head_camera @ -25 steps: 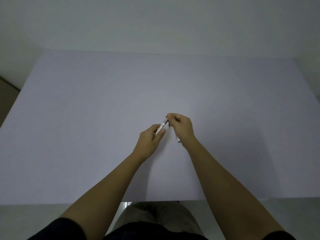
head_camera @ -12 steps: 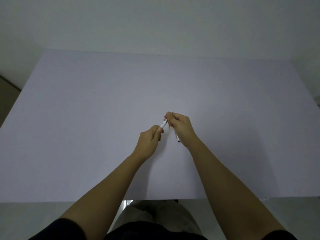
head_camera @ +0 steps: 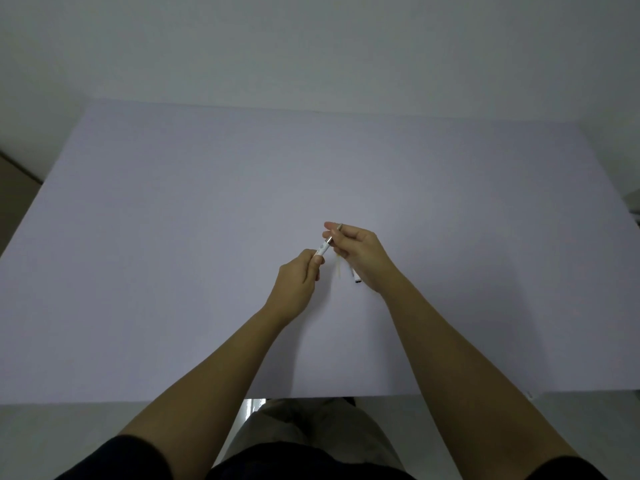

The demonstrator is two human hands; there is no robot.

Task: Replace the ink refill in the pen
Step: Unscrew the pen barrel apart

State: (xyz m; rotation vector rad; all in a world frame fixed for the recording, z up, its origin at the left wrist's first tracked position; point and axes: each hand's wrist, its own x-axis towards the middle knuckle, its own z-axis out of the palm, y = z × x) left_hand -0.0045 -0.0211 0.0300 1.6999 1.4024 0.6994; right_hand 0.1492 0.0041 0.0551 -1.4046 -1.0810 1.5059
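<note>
While both forearms reach in from 6 o'clock over the pale lilac table (head_camera: 207,237), the hands meet just right of frame centre, held above the surface. Left hand (head_camera: 298,282) is curled closed around the lower end of the white pen barrel (head_camera: 322,251), thumb and fingers clamped on it; barrel angles up toward 1 o'clock, its metal-ringed open end (head_camera: 329,241) pointing at the right hand. Right hand (head_camera: 360,252) sits at 2 o'clock from the left, fingertips pinched on a thin grey piece (head_camera: 339,226) that sticks up between them, roughly in line with the barrel; too small to tell if it's the pen tip section or the refill end. Two more bits hang out under the right palm toward 6 o'clock: a pale yellowish thin rod (head_camera: 338,270) and a white piece with a dark end (head_camera: 356,277). Can't tell whether these are gripped by the lower fingers or lying on the table. Dark sleeves (head_camera: 114,459) at the bottom edge.
</note>
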